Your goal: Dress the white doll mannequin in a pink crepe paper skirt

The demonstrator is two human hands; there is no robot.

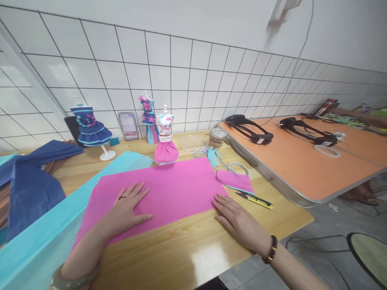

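A large magenta sheet (pixel 175 189) lies flat on the wooden table (pixel 169 249). On its left part rests my left hand (pixel 131 207), palm down with fingers spread, holding nothing. My right hand (pixel 237 221) lies flat at the sheet's right front corner, its fingertips touching the edge and its fingers stretched out. Beyond that hand are yellow-handled snips (pixel 256 199) and a small magenta piece (pixel 236 181) with a blue edge. A light blue sheet (pixel 60 217) runs partly under the magenta sheet on the left.
Three small dressed forms (pixel 95 131) stand at the back, near a lidded cup (pixel 217 138) and a tape roll (pixel 238 168). Dark blue fabric (pixel 33 201) lies left. An orange table (pixel 296 169) adjoins at right, bearing black headsets (pixel 252 131); a person's arm shows far right.
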